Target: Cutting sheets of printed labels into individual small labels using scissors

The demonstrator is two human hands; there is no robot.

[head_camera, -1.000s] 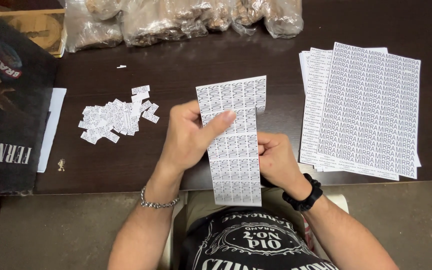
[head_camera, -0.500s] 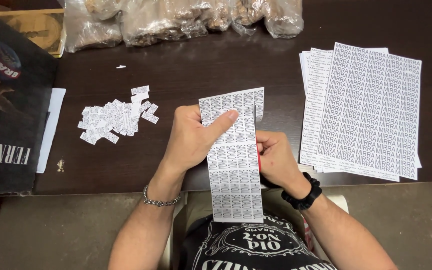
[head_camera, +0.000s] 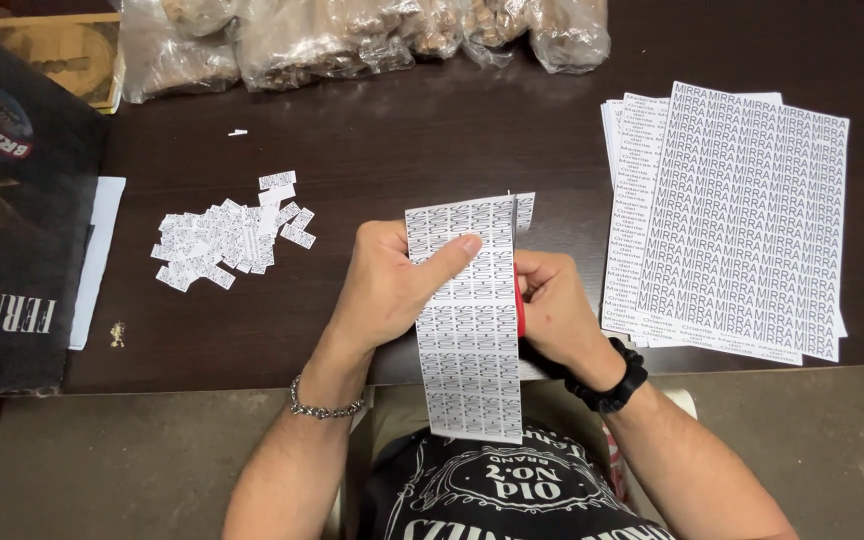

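The left hand [head_camera: 387,290] is gripping a printed label sheet [head_camera: 467,320] at frame centre, thumb lying across its face. The right hand [head_camera: 552,305] is closing its fingers around red-handled scissors [head_camera: 519,290], whose blade is running up the sheet's right edge. Cut labels [head_camera: 227,240] are lying at nine o'clock; stacked printed sheets [head_camera: 742,220] at three o'clock, well apart.

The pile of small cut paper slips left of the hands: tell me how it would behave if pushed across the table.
The pile of small cut paper slips would probably scatter rather than slide as one, since the pieces lie loose and overlapping. Each looks thin and very light, so a breath might shift them. On the smooth dark table they would likely be fiddly to pinch up singly.
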